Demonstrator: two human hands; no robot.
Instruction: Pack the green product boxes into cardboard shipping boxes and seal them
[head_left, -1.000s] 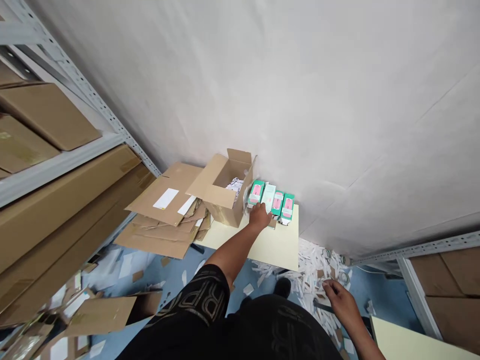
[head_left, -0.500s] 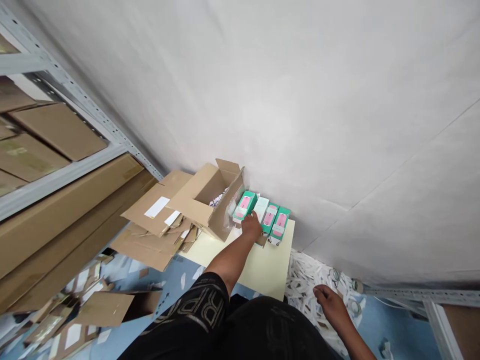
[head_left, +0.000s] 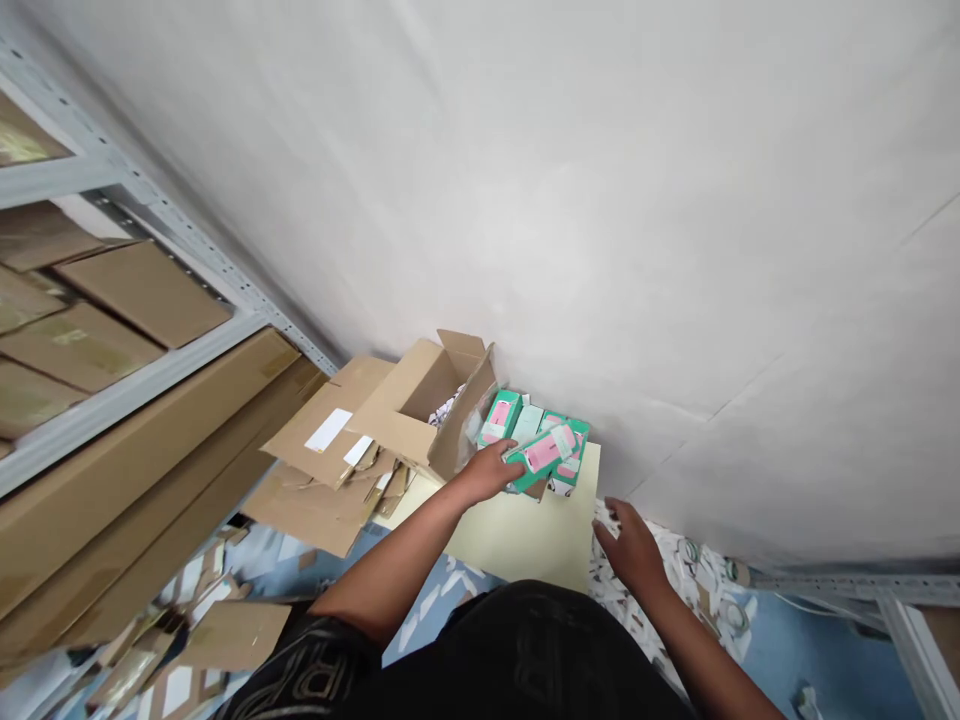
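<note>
My left hand (head_left: 491,472) grips one end of a green box with a pink front (head_left: 546,455), held tilted above the row of similar boxes. Under and behind it stand another green and pink box (head_left: 500,415), a pale mint one (head_left: 528,424) and a green one at the right (head_left: 576,468), partly covered by the held box. Off the table's right edge hovers my right hand (head_left: 630,545), fingers apart, nothing in it.
An open cardboard carton (head_left: 420,400) with crumpled paper inside stands left of the boxes on the pale yellow table (head_left: 525,545). Flattened cardboard (head_left: 315,505) lies further left. Shelving with cartons (head_left: 150,300) rises at the left. Paper scraps (head_left: 675,590) cover the floor at right.
My left hand has picked up a green and pink box from the row and turned it aslant. My right hand has moved up and inward, and its fingers have spread.
</note>
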